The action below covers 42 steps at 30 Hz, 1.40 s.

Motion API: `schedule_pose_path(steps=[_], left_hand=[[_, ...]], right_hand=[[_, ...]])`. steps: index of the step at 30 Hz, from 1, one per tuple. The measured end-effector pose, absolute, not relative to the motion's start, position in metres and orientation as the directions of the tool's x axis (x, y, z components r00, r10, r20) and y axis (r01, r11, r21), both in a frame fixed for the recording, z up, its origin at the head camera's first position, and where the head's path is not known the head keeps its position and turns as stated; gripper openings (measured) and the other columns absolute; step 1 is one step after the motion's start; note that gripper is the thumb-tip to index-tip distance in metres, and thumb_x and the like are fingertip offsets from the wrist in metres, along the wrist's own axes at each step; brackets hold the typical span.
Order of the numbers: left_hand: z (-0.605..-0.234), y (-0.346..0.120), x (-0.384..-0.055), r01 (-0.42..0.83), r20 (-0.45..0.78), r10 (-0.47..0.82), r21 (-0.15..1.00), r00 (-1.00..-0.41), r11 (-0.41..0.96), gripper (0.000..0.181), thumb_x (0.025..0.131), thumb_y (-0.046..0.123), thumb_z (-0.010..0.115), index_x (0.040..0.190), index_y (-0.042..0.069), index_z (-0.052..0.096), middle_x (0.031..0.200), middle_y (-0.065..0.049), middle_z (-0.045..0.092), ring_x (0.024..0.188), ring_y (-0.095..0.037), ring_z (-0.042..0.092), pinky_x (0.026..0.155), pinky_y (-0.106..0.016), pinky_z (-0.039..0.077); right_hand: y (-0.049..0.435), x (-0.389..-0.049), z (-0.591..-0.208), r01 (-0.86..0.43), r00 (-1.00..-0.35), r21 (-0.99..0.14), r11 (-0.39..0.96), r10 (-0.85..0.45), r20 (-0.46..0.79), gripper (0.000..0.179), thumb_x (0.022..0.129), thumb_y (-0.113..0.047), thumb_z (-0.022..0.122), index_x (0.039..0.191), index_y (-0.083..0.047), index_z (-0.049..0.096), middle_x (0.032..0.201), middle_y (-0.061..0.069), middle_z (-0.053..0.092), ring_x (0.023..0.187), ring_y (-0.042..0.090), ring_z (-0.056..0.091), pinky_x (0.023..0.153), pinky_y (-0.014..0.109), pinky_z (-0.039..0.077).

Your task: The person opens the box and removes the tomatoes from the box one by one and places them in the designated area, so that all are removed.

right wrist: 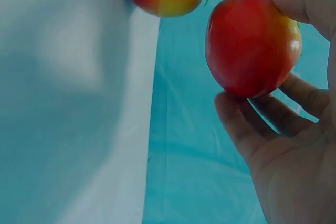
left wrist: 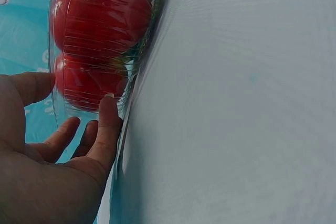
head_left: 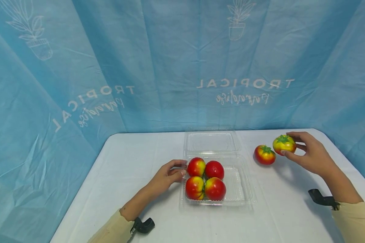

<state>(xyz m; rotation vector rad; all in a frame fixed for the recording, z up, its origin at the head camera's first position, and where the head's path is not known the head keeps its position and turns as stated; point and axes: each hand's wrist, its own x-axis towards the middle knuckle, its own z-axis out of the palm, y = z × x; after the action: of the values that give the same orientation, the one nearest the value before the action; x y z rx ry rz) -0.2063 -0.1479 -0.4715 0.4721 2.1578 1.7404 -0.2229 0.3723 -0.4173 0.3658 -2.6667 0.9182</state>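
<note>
While the right hand point(head_left: 310, 152) pinches a tomato point(head_left: 284, 145), clear clamshell point(head_left: 235, 185): leftward, vacant side facing it
Left hand point(head_left: 168, 178): nearer, gripping opposite edge

The left hand point(left wrist: 58, 182), at lower left, holds the near end of a clear ribbed container point(left wrist: 137, 61) between its digits. Red fruits point(left wrist: 105, 14) show through it at upper left, between blue sheeting point(left wrist: 21, 35) and a white cloth point(left wrist: 236, 103) filling the right.

Four tomatoes point(head_left: 215, 189) sit in the container point(head_left: 236, 184), left of another tomato point(head_left: 265, 155).
</note>
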Motion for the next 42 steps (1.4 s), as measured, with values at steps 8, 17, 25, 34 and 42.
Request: schedule_pose_path(steps=[8,17,25,34,42], left_hand=[[-0.47,-0.147,-0.205,0.041,-0.053,0.448,0.979,-0.893,0.198,0.052,0.107,0.026,0.066,0.152,0.005,0.051,0.151,-0.015,0.056,0.134,-0.033,0.062,0.103,-0.036,0.059],[-0.473,-0.148,-0.205,0.049,-0.048,0.444,0.978,-0.895,0.205,0.053,0.107,0.027,0.066,0.152,0.004,0.051,0.15,-0.016,0.057,0.134,-0.033,0.062,0.103,-0.035,0.058],[-0.473,-0.148,-0.203,0.04,-0.051,0.427,0.979,-0.903,0.2,0.048,0.107,0.029,0.066,0.145,0.004,0.054,0.147,-0.016,0.059,0.133,-0.033,0.062,0.104,-0.036,0.058],[-0.472,-0.148,-0.203,0.035,-0.052,0.415,0.979,-0.908,0.199,0.041,0.107,0.029,0.065,0.137,0.003,0.054,0.141,-0.015,0.062,0.132,-0.032,0.063,0.105,-0.038,0.057],[-0.472,-0.147,-0.203,-0.003,-0.082,0.401,0.981,-0.912,0.194,0.041,0.105,0.028,0.068,0.135,0.003,0.053,0.145,-0.013,0.062,0.134,-0.031,0.063,0.106,-0.038,0.056]], right_hand=[[0.379,-0.225,-0.426,-0.272,-0.942,-0.562,0.781,-0.099,0.32,0.069,0.089,-0.01,0.085,0.145,0.007,0.049,0.14,0.03,0.052,0.122,0.05,0.054,0.083,-0.008,0.031],[0.384,-0.23,-0.439,-0.201,-0.966,-0.562,0.802,-0.067,0.25,0.07,0.091,-0.012,0.083,0.145,0.011,0.045,0.141,0.034,0.05,0.121,0.053,0.055,0.095,0.058,0.049],[0.389,-0.234,-0.448,-0.188,-0.972,-0.57,0.8,-0.071,0.222,0.073,0.091,-0.011,0.083,0.148,0.011,0.043,0.145,0.036,0.046,0.123,0.055,0.053,0.099,0.064,0.045],[0.391,-0.236,-0.454,-0.15,-0.984,-0.575,0.804,-0.064,0.167,0.074,0.092,-0.014,0.082,0.149,0.013,0.042,0.146,0.039,0.043,0.125,0.058,0.049,0.099,0.069,0.045],[0.393,-0.237,-0.458,-0.142,-0.987,-0.575,0.806,-0.072,0.143,0.075,0.092,-0.014,0.081,0.15,0.012,0.041,0.147,0.039,0.042,0.125,0.06,0.051,0.099,0.067,0.047]])
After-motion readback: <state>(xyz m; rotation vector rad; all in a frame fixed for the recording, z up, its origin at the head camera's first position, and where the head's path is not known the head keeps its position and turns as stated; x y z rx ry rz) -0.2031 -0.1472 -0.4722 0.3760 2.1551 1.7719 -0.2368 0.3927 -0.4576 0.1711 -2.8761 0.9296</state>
